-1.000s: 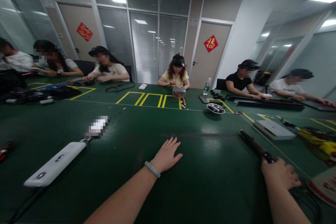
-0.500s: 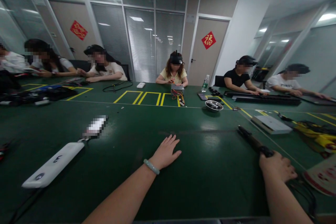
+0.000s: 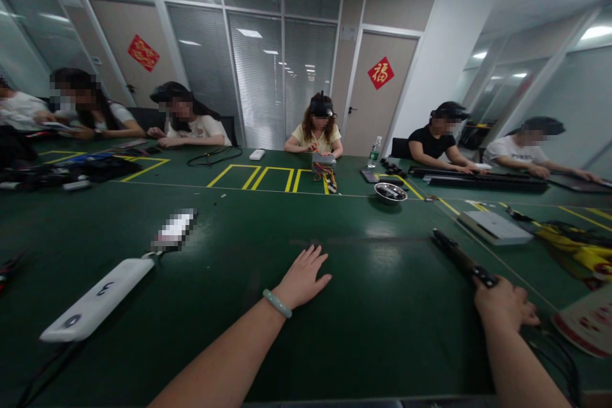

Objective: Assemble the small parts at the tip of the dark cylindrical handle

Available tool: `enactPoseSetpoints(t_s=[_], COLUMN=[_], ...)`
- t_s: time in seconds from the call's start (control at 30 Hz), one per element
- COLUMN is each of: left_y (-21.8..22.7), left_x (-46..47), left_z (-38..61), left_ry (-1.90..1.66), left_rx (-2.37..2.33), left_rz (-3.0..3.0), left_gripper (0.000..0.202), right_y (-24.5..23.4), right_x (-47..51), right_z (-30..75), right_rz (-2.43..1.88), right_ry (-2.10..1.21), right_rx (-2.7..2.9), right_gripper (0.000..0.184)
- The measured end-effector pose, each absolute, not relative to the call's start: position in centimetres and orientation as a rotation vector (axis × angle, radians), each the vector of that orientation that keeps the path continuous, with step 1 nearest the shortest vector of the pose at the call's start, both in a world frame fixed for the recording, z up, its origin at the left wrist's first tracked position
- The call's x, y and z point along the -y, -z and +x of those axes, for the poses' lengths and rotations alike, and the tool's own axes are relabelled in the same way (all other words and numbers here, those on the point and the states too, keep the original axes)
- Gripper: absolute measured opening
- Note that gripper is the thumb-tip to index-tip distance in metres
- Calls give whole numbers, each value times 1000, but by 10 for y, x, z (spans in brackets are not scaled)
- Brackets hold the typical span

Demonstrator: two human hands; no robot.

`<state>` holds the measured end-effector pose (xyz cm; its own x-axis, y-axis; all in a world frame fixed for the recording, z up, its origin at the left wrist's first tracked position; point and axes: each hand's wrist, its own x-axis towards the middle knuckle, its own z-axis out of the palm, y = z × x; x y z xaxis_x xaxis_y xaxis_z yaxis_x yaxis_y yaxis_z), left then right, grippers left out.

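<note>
My left hand point(image 3: 304, 277) lies flat on the green table point(image 3: 229, 306), fingers spread, holding nothing; a pale green bracelet point(image 3: 276, 303) circles its wrist. My right hand point(image 3: 505, 303) is closed round the near end of a long dark tool point(image 3: 459, 258) that lies on the table and points away to the upper left. A black cable point(image 3: 559, 354) runs beside that hand.
A white power bank point(image 3: 95, 299) with a cable lies at the left. A metal bowl point(image 3: 389, 192), a grey flat box point(image 3: 495, 227), yellow items point(image 3: 581, 252) and a printed sheet point(image 3: 586, 325) sit to the right. Several people work along the far side.
The view tilted slightly; my right hand slid a little nearer along the tool. My left hand has stayed flat in place.
</note>
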<state>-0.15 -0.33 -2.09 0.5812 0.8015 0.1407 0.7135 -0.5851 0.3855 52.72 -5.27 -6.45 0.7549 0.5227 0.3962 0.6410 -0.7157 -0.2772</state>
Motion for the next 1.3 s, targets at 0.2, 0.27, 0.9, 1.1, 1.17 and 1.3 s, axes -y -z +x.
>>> enactPoseSetpoints(t_s=[0.2,0.27,0.9,1.1,1.17,1.3], left_y=[23,23,1,0,1,3], left_x=[3,3,21,19,19,16], left_z=[0,1,12,10,10,9], left_ry=[-432,-425,-733,-748,-750,-741], left_rx=[-1254,-1262,-1286,-1344,-1353,-1349], left_rz=[2512,2497,2709,2652,2640,2624], left_gripper=[63,64,79,78,73,63], right_y=[51,46,22,12,9,21], right_x=[51,49,-7,5,19,58], right_z=[499,481,175,172,187,221], right_rz=[-2495,-2401,-1401,-1292,-1365,-1757], right_ry=[423,460,-228,-269,-184,65], right_rx=[1089,1280,2185,2169,2111,1883], right_gripper=[56,50,41,60,63,53])
